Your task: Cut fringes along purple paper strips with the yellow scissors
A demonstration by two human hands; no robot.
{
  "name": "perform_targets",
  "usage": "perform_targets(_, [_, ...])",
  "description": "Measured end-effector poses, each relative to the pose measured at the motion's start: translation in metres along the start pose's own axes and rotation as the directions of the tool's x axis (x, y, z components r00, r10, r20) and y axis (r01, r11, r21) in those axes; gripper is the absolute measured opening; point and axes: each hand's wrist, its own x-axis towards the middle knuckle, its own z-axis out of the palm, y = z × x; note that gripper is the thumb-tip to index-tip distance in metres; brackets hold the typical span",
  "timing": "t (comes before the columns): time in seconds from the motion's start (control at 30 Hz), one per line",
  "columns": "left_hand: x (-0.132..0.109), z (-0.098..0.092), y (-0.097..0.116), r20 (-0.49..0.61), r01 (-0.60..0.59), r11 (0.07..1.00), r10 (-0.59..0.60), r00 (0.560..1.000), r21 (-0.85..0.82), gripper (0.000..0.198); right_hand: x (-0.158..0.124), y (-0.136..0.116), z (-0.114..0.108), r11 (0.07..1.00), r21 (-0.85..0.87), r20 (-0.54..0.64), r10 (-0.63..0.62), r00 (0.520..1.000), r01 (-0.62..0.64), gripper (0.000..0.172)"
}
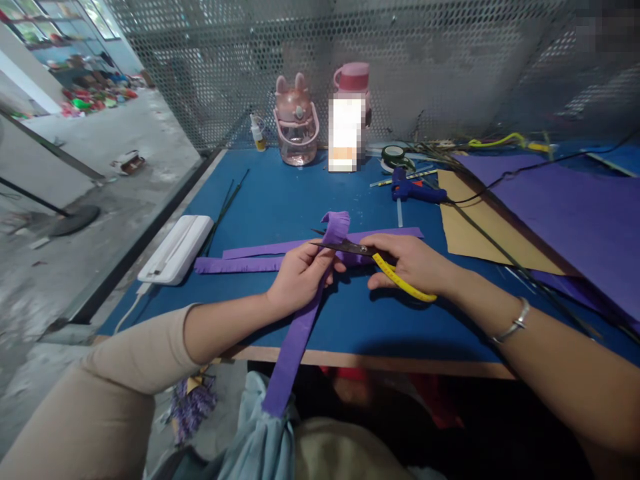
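Note:
My left hand (pixel 300 277) pinches a purple strip (pixel 295 350) of paper or foam. Its upper end is fringed and curls over above my fingers, while the long plain end hangs past the table's front edge onto my lap. My right hand (pixel 413 263) holds scissors (pixel 385 267) with yellow-wrapped handles. The dark blades are spread apart around the strip, just above my left fingertips. Behind my hands lie a fringed purple strip (pixel 237 265) and a plainer, narrow purple strip (pixel 255 251).
On the blue table (pixel 280 200) a white power bank (pixel 175 250) with a cable lies left. A blue glue gun (pixel 417 191), green tape (pixel 393 157) and purple sheets (pixel 550 207) are right. A pink bottle (pixel 297 127) and a small glue bottle (pixel 258 133) stand at the back.

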Motion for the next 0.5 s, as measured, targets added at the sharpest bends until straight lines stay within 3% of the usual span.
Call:
perform_targets(0.33, [0.0007,-0.0022,-0.0015,0.016,-0.036,0.998,0.035,0.999,0.051,0.035,0.0005,0.0024,0.0005,0.999,0.037,-0.024,0.025,0.999,-0.024,0.045])
perform_targets(0.5, [0.0022,-0.0033,0.0004,0.030,0.014,1.000,-0.014,0.999,0.022,0.034,-0.0001,0.0044,-0.0023,0.997,0.011,0.018,0.079,0.997,-0.079,0.053])
